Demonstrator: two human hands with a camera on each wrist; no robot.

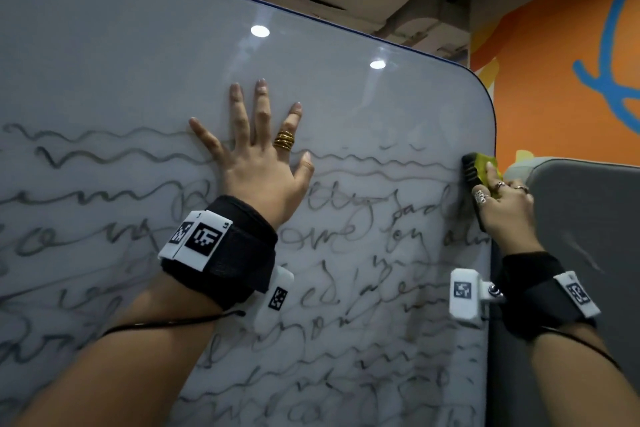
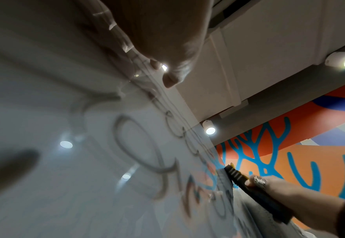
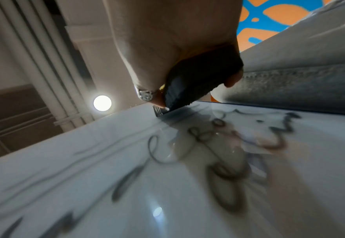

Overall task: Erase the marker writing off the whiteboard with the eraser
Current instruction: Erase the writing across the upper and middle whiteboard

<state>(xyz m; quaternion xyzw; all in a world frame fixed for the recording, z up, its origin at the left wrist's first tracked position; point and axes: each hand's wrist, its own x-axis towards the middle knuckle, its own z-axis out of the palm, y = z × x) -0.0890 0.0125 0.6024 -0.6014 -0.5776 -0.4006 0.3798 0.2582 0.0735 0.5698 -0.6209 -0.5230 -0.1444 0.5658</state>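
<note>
Head view: glossy white whiteboard scrawled with grey marker writing; left hand flat at its centre, fingers spread. At 3 o'clock, right hand pinches yellow-and-black eraser against the board's edge; orange-and-blue mural wall beyond.

Whiteboard, upright, glossy, rounded top-right corner. Grey marker writing covers its lower part; top band bare. Left hand flat on it, fingers spread. Eraser against right edge.
</note>
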